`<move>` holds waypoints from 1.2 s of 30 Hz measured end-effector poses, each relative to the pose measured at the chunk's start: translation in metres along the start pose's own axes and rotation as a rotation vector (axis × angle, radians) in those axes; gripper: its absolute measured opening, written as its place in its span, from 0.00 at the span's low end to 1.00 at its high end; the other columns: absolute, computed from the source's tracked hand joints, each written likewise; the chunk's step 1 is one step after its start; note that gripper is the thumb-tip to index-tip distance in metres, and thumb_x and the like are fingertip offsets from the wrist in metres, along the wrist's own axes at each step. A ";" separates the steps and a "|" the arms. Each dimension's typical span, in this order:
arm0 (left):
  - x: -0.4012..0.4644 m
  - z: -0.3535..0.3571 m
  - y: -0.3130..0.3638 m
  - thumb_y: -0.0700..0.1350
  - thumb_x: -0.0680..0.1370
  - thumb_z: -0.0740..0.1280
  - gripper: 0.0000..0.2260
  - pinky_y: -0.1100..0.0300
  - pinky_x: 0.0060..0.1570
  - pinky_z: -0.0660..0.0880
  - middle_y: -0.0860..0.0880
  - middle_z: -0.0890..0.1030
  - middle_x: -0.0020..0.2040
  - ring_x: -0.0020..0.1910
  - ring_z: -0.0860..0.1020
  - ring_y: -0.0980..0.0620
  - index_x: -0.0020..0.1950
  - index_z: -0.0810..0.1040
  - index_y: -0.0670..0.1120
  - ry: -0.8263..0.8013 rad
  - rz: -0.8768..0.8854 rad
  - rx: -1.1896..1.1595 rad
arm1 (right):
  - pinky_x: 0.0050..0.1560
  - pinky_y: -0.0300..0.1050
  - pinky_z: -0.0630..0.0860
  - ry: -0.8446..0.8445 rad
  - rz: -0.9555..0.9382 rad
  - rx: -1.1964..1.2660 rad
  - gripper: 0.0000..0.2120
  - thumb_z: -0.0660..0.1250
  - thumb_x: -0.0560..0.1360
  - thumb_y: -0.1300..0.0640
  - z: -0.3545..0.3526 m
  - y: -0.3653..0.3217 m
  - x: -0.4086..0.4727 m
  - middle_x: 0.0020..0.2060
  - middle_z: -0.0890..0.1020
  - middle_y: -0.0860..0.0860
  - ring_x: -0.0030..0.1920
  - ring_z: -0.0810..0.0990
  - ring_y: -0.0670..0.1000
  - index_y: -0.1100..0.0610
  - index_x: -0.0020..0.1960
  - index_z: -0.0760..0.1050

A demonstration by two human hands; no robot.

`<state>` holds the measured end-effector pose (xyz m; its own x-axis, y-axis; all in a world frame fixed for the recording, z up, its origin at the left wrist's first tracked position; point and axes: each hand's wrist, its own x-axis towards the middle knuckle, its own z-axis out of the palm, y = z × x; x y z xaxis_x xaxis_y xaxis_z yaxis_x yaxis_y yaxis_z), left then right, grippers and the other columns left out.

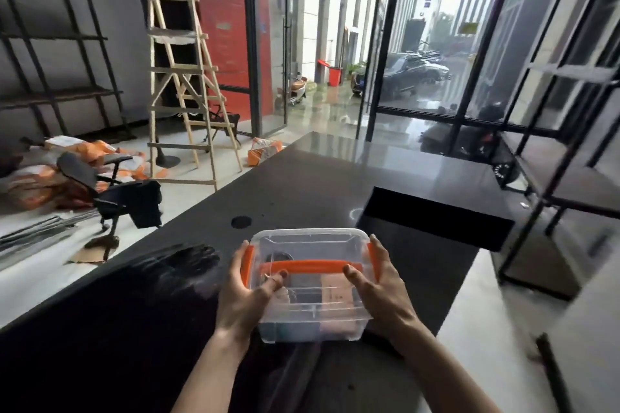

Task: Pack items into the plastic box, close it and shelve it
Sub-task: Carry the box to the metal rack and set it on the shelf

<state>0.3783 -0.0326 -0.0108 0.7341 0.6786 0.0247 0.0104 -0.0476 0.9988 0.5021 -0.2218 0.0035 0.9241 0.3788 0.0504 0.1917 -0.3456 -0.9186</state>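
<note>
The clear plastic box [310, 285] sits between my palms over the near part of the dark table [335, 178]; whether its base rests on the top or is just lifted off it I cannot tell. Its transparent lid [307, 241] is on, and an orange handle [308, 266] lies across the top with orange side clips at either end. Through the walls I can make out packed things: something brownish like a small carton [337, 295] on the right, darker items on the left and a roundish one further back, none clear enough to name.

My left hand [246, 292] grips the box's left side, thumb over the lid near the handle, fingers around the clip. My right hand [375, 282] clasps the right side the same way, thumb on top by the handle's end.

So I judge the packing done and the lid down; whether both clips are fully snapped is not plain. What remains is shelving. Dark metal shelving [570, 131] stands beyond the table's right edge, and more racks [50, 43] line the left wall, past a wooden ladder [183, 84] and an office chair [114, 188] on the floor.
</note>
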 end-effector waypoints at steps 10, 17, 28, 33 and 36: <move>-0.049 0.197 -0.028 0.55 0.65 0.78 0.44 0.43 0.69 0.69 0.51 0.70 0.75 0.70 0.72 0.49 0.78 0.62 0.59 -0.323 0.105 0.054 | 0.71 0.50 0.66 0.327 0.061 -0.030 0.38 0.68 0.79 0.52 -0.170 0.110 -0.061 0.80 0.59 0.48 0.76 0.64 0.54 0.46 0.81 0.50; -0.128 0.325 -0.114 0.59 0.60 0.78 0.48 0.43 0.69 0.70 0.50 0.71 0.75 0.69 0.73 0.48 0.77 0.62 0.59 -0.446 0.134 0.059 | 0.71 0.61 0.70 0.434 0.133 -0.024 0.37 0.66 0.79 0.49 -0.255 0.239 -0.124 0.80 0.60 0.50 0.75 0.67 0.59 0.44 0.80 0.48; -0.220 0.465 -0.142 0.60 0.60 0.80 0.49 0.42 0.66 0.72 0.50 0.71 0.74 0.65 0.74 0.48 0.77 0.62 0.60 -0.614 0.137 -0.005 | 0.62 0.63 0.78 0.563 0.235 0.010 0.38 0.67 0.77 0.44 -0.383 0.328 -0.197 0.75 0.68 0.52 0.66 0.77 0.58 0.40 0.79 0.49; -0.226 0.498 -0.146 0.58 0.61 0.80 0.48 0.40 0.67 0.70 0.47 0.71 0.75 0.67 0.73 0.45 0.77 0.62 0.59 -0.629 0.135 -0.038 | 0.58 0.65 0.80 0.577 0.259 0.073 0.38 0.68 0.76 0.44 -0.408 0.349 -0.193 0.71 0.73 0.53 0.61 0.81 0.58 0.37 0.78 0.50; -0.216 0.523 -0.147 0.59 0.61 0.79 0.49 0.38 0.68 0.69 0.46 0.69 0.76 0.68 0.72 0.43 0.78 0.61 0.57 -0.648 0.147 -0.046 | 0.58 0.64 0.80 0.590 0.269 0.080 0.38 0.68 0.76 0.44 -0.421 0.362 -0.174 0.72 0.72 0.52 0.61 0.81 0.58 0.35 0.78 0.50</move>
<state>0.5729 -0.5554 -0.1848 0.9855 0.0892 0.1444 -0.1389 -0.0651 0.9882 0.5501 -0.7743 -0.1725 0.9670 -0.2548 0.0002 -0.0759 -0.2886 -0.9544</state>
